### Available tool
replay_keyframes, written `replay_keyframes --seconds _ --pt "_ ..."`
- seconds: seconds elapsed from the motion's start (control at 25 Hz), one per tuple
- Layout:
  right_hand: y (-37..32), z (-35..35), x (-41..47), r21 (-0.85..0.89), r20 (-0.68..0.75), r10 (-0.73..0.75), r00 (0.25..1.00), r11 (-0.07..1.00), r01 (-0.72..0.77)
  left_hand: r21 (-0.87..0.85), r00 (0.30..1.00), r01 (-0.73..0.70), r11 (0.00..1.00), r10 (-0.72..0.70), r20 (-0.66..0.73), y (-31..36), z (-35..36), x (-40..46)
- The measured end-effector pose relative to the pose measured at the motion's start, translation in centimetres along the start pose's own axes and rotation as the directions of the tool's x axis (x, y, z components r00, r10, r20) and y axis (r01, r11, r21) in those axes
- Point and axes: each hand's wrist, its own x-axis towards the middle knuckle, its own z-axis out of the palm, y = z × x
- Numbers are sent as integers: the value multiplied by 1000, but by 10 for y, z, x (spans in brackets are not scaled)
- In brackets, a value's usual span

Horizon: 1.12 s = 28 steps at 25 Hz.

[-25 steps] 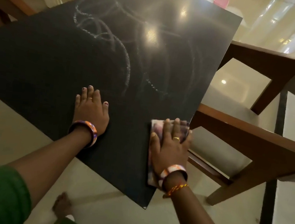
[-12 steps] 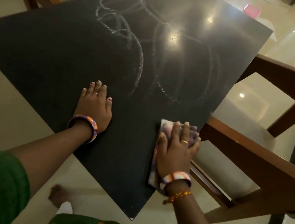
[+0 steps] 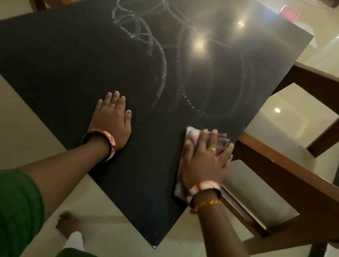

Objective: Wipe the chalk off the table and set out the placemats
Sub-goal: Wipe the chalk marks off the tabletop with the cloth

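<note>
Fingers of my right hand (image 3: 204, 160) lie flat, pressing the cloth (image 3: 186, 139) at the near right edge of the table (image 3: 55, 56). Left hand (image 3: 111, 121) rests flat, holding nothing. Chalk scribbles (image 3: 153, 41) remain across the far middle; wiping is judged barely begun. No placemats in view.

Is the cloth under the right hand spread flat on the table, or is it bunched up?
Flat. The cloth lies on the table under the right hand, whose straight fingers press it; its edges show around the hand.
</note>
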Motion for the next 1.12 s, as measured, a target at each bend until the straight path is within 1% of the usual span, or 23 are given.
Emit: replay_keyframes --seconds 0.08,0.12,0.2,0.24,0.32,0.36,0.4,0.44,0.48,0.56,0.6,0.64,0.68,0.76,0.8,0.84,0.88,0.92,1.0,1.08,1.12 --pt "-9 6 -39 -68 54 -76 996 995 80 -1 1000 -3 1000 3 5 0 0 0" --pt "-9 6 -41 -104 71 -109 992 988 116 -2 1000 -4 1000 4 7 0 0 0" --pt "-5 0 -8 -131 72 -157 985 978 165 -7 1000 -4 1000 4 5 0 -1 0" --pt "-3 -2 18 -112 60 -153 986 981 159 -6 1000 -2 1000 2 8 0 -2 0" --pt "-5 -8 69 -63 64 -86 994 994 90 -2 1000 4 1000 -3 18 1 -2 -1" --pt "-12 -8 83 -56 69 -59 996 996 63 -4 1000 6 1000 -5 18 1 -2 -1" --pt "-21 -7 86 -63 69 -76 995 995 81 -5 1000 7 1000 -7 17 1 -3 -1" --pt "-30 -4 77 -68 77 -141 987 987 147 -3 1000 6 1000 -6 18 1 -2 -1" --pt "-36 0 61 -64 94 -237 967 968 243 1 1000 4 1000 -4 17 1 -2 0" --pt "-29 4 18 -68 139 -421 896 899 432 -3 1000 3 1000 -3 14 1 -1 0" --pt "-18 3 0 -70 153 -470 870 873 483 -7 1000 4 1000 -4 16 1 -1 0" --pt "-4 1 -7 -85 150 -470 870 870 485 -9 1000 4 1000 -4 18 1 0 0" --pt "9 -5 -1 -92 137 -426 894 894 439 -7 1000 6 1000 -5 19 2 0 0" --pt "20 -15 36 -69 109 -241 964 966 249 -1 1000 8 1000 -8 18 2 0 0" --pt "16 -17 60 -42 89 -155 984 986 159 4 1000 7 1000 -7 24 2 0 0" --pt "6 -17 82 -26 74 -98 992 995 100 9 1000 6 1000 -6 29 2 0 0" --pt "-11 -13 97 -25 67 -77 995 997 79 12 999 7 1000 -7 32 2 -1 0" --pt "-31 -7 103 -33 70 -95 993 995 97 15 999 8 1000 -8 35 2 -1 0" --pt "-61 4 85 -42 98 -238 966 969 243 16 999 2 1000 -3 43 3 -2 -1" --pt "-60 10 46 -70 142 -412 900 903 425 3 999 -3 1000 3 42 3 -3 -1" --pt "-47 9 30 -80 151 -446 882 884 461 1 999 -3 1000 3 41 3 -3 -2"
